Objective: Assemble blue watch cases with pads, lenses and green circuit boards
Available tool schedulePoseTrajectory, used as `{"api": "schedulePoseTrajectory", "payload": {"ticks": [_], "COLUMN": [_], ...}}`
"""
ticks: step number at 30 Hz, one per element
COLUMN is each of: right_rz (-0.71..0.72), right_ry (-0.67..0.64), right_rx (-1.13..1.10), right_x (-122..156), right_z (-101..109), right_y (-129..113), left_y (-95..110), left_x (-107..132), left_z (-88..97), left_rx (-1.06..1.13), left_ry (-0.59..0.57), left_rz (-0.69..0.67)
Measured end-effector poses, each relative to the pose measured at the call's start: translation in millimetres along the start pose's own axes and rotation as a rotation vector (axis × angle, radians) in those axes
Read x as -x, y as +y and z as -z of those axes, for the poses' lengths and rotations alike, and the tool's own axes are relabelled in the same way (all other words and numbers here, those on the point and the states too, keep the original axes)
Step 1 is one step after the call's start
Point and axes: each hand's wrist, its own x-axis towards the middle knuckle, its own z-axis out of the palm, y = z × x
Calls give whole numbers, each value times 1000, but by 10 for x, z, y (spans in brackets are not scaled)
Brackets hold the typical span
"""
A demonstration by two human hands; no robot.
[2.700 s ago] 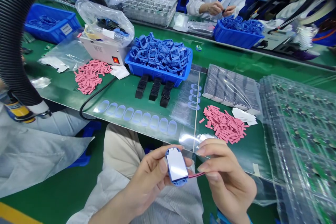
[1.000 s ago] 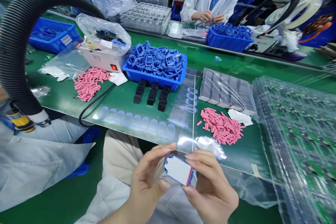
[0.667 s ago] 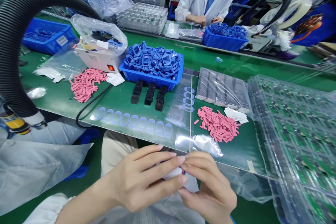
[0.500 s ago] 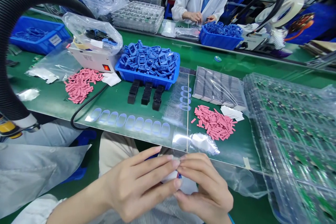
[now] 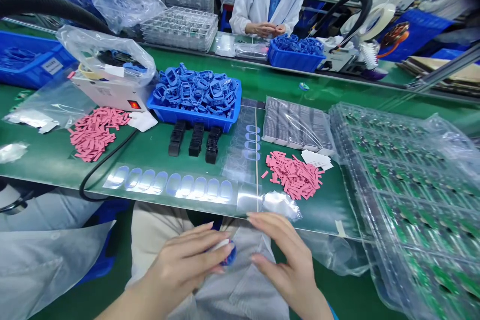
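Observation:
My left hand (image 5: 187, 260) is closed around a small blue and white part (image 5: 227, 252), held above my lap. Its blue rounded end and a white face show past the fingers; the rest is covered by them. To the right, my right hand (image 5: 287, 262) is open and holds nothing, its thumb and fingers apart, close to the table's front edge. Pink strips (image 5: 294, 175) lie in a heap on the table beyond it. Nearer the edge is a shiny clear plastic sheet (image 5: 281, 204). A row of oval clear films (image 5: 174, 185) lies along the edge in front of my left hand.
A blue bin (image 5: 195, 117) of blue plastic frames stands mid-table, with black stacks (image 5: 196, 140) before it. Bagged grey blocks (image 5: 296, 125) and clear trays of green circuit boards (image 5: 412, 190) are at right. A hose (image 5: 52, 2) arches at left. Opposite sits a co-worker (image 5: 268, 5).
My right hand has come off the small part and opened. My left hand has moved left with the part, now showing its blue end. The camera view has shifted a little.

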Motion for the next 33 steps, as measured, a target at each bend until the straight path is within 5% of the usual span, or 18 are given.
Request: {"api": "schedulePoseTrajectory", "payload": {"ticks": [5, 12, 15, 18, 23, 27, 30, 33], "right_rz": [115, 171, 192, 358, 511, 310, 94, 111], "right_ry": [-174, 85, 170, -13, -166, -150, -112, -163], "right_rx": [380, 286, 279, 298, 121, -167, -41, 169], "right_x": [73, 82, -18, -116, -124, -63, -55, -79], "right_z": [-193, -101, 39, 95, -15, -12, -34, -192], "right_y": [238, 332, 251, 46, -229, -99, 120, 295], "left_y": [-20, -129, -143, -135, -120, -63, -12, 1], "left_x": [51, 120, 31, -145, -293, -128, 49, 194], "left_z": [-30, -51, -83, -118, -212, -307, -384, -464], "left_rx": [428, 717, 1048, 1276, 1255, 1091, 1012, 1016], "left_ry": [194, 227, 286, 397, 384, 327, 299, 298], "left_rz": [576, 881, 964, 1014, 1097, 1163, 1173, 1171]}}
